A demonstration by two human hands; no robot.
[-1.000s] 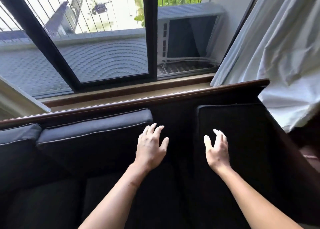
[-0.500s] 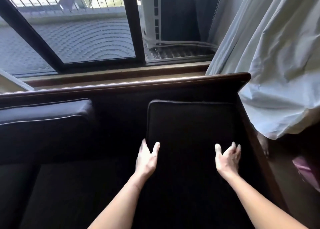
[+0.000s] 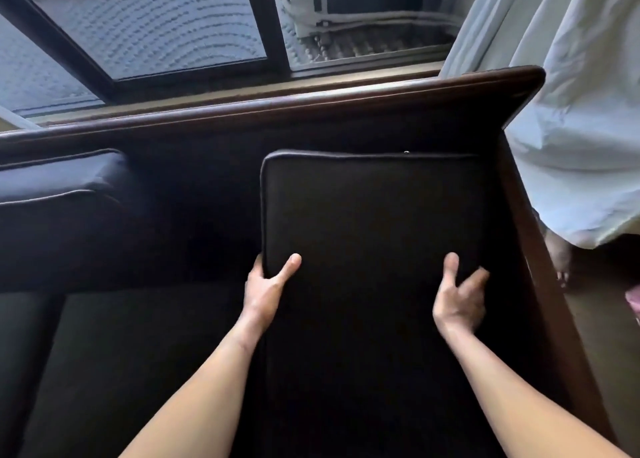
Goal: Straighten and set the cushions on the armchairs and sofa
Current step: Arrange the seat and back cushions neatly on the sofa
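A dark flat back cushion (image 3: 370, 215) with piped edges leans at the right end of the dark sofa (image 3: 311, 107), against its wooden-topped back. My left hand (image 3: 266, 284) grips the cushion's left edge, thumb on the front and fingers behind. My right hand (image 3: 460, 298) lies on the cushion's face near its right side, fingers spread and blurred, holding nothing. Another dark back cushion (image 3: 59, 187) stands at the left. The seat cushion (image 3: 138, 346) lies below it.
A pale curtain (image 3: 571, 128) hangs over the sofa's right arm (image 3: 540, 267). Behind the sofa back runs a wooden sill and a dark-framed window (image 3: 180, 31), with an outdoor air-conditioner unit (image 3: 363, 4) beyond. Floor shows at the far right.
The view has swung down and right. My hands moved from hovering in front of the sofa back onto the right cushion; the left hand now grips its left edge.
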